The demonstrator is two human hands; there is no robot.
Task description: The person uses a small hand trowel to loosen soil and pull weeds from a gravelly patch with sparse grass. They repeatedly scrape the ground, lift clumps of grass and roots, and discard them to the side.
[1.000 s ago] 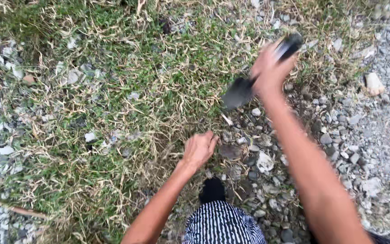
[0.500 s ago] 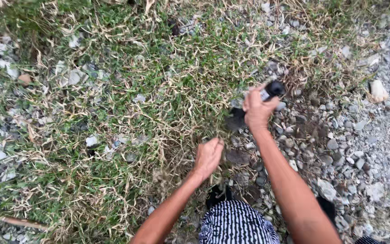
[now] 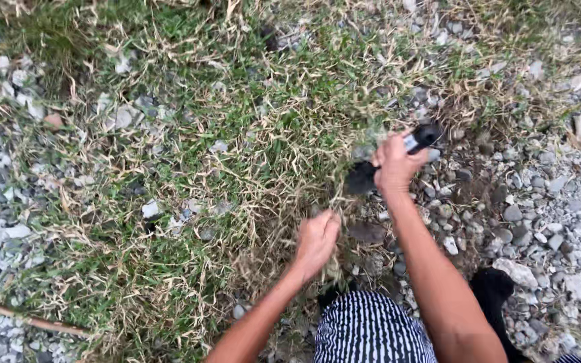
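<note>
Now right hand point(image 3: 393, 165) fisted round dark short-handled digging tool point(image 3: 364, 178), blade at turf edge; left hand point(image 3: 316, 240) clutching dry grass tuft point(image 3: 284, 202). Judged mid-weeding; next needs cutting roots.

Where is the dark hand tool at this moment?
In the head view, right of centre: the tool is gripped in the right hand, blade down at the edge where grass meets gravel, above the left hand.

tool blade point(image 3: 360, 179) — blurred; part-hidden

Grass tufts point(image 3: 237, 168) and loose stones point(image 3: 526, 202) crowd the ground.
</note>
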